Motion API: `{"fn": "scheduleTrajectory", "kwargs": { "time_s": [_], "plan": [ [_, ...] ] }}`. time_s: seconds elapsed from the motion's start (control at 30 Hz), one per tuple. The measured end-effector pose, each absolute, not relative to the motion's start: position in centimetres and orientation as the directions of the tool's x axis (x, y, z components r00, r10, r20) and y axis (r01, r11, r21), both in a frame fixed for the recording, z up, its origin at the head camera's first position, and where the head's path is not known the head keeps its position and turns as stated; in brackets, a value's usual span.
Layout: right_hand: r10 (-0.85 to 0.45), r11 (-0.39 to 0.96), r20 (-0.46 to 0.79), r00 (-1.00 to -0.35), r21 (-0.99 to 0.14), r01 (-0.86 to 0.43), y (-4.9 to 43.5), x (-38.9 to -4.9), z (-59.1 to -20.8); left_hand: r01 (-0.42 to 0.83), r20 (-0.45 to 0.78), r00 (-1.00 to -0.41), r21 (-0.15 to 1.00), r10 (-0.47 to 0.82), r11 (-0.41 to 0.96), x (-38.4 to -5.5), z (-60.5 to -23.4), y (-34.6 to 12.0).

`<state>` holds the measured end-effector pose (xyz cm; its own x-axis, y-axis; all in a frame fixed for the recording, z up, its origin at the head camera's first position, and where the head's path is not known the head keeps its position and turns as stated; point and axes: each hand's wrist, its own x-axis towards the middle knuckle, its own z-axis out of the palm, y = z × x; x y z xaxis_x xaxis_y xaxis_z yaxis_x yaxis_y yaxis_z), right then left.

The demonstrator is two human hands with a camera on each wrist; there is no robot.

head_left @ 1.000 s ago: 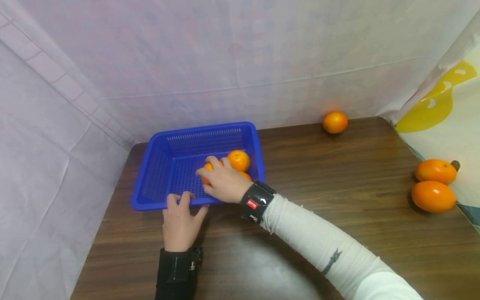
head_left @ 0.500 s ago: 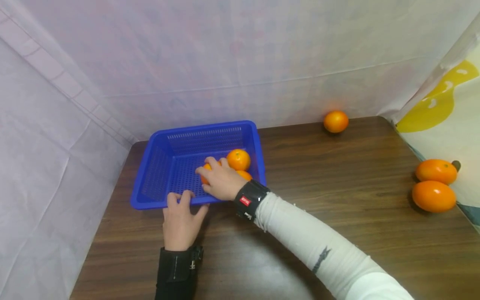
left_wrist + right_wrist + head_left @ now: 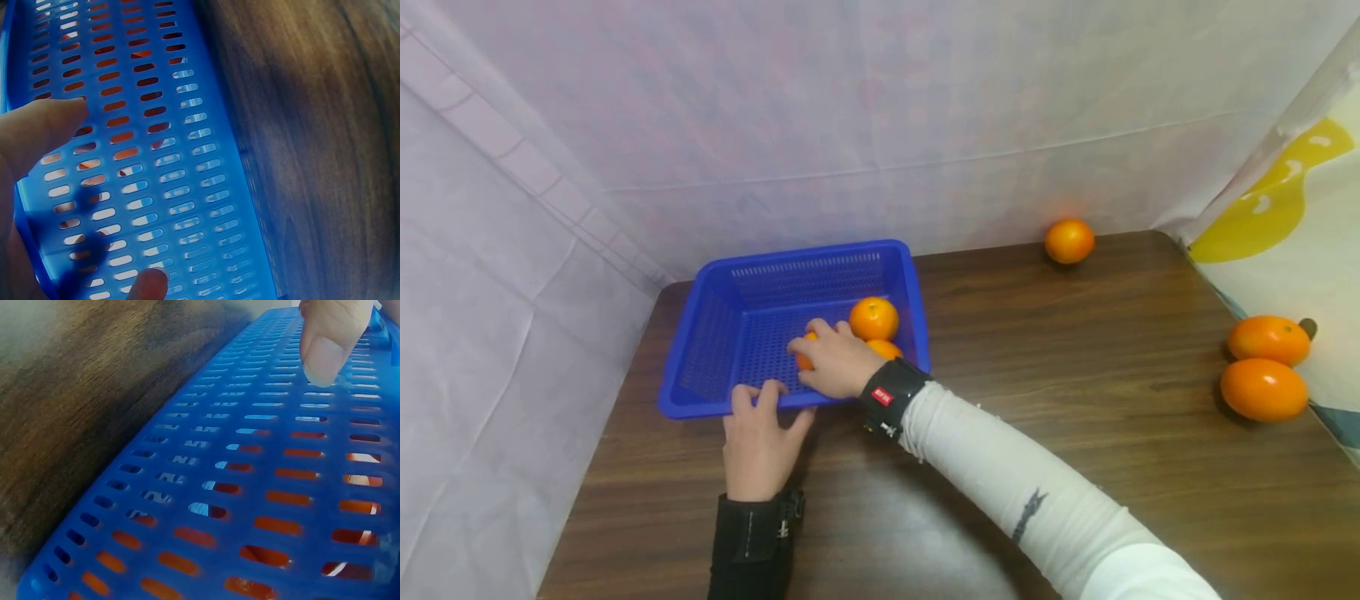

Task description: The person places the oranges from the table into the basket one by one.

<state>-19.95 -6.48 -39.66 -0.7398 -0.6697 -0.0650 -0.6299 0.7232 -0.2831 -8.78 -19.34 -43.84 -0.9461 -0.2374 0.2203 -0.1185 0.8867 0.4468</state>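
In the head view, a blue slotted plastic basket [image 3: 790, 254] stands at the left of the table. My left hand [image 3: 758, 450] grips its near rim, fingers hooked over the top and thumb outside; the left wrist view shows the thumb [image 3: 53, 128] against the slotted wall. My right hand [image 3: 838, 362] reaches over that rim and holds an orange [image 3: 805, 354] from above, low inside the basket. Two more oranges lie by this hand: one behind it [image 3: 874, 319], one partly hidden by the wrist [image 3: 886, 348]. Through the slots in the right wrist view, orange skin [image 3: 287, 498] shows.
A lone orange [image 3: 1070, 242] sits at the table's back edge by the white cloth wall [image 3: 880, 125]. At the right edge lie two oval orange fruits, one nearer [image 3: 1264, 390] and one behind [image 3: 1270, 340]. Wooden tabletop [image 3: 1037, 350] spans between them and the basket.
My right wrist and forearm have shifted a little left and toward me, the hand staying over the orange in the basket. My left hand keeps its hold on the rim.
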Motion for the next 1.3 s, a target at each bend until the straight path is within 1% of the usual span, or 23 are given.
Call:
{"fn": "scheduleTrajectory", "kwargs": {
  "time_s": [0.23,0.33,0.5,0.7,1.07,1.17,1.3],
  "plan": [
    [-0.672,0.720,-0.095,-0.734,-0.311,-0.620,-6.52,-20.12,-39.88,-0.122,0.223,-0.945,0.441,-0.240,0.889,-8.87,-43.98,-19.37],
    [-0.687,0.710,-0.110,-0.719,-0.313,-0.631,-6.48,-20.25,-39.96,-0.119,0.230,-0.943,0.440,-0.240,0.890,-8.87,-44.00,-19.36],
    [-0.708,0.695,-0.171,-0.685,-0.344,-0.632,-6.44,-20.45,-39.99,-0.110,0.252,-0.938,0.439,-0.239,0.892,-8.85,-44.01,-19.33],
    [-0.709,0.694,-0.197,-0.677,-0.367,-0.619,-6.42,-20.48,-40.05,-0.100,0.263,-0.935,0.446,-0.237,0.889,-8.82,-43.97,-19.26],
    [-0.708,0.694,-0.173,-0.685,-0.353,-0.628,-6.30,-20.24,-39.65,-0.095,0.279,-0.931,0.440,-0.236,0.893,-8.77,-44.08,-19.27],
    [-0.690,0.710,-0.140,-0.710,-0.320,-0.627,-6.25,-20.10,-39.61,-0.094,0.278,-0.931,0.441,-0.236,0.892,-8.76,-44.09,-19.26],
    [-0.665,0.732,-0.061,-0.744,-0.253,-0.633,-6.05,-19.84,-39.48,-0.099,0.266,-0.935,0.440,-0.235,0.892,-8.79,-44.05,-19.26]
  ]
}}
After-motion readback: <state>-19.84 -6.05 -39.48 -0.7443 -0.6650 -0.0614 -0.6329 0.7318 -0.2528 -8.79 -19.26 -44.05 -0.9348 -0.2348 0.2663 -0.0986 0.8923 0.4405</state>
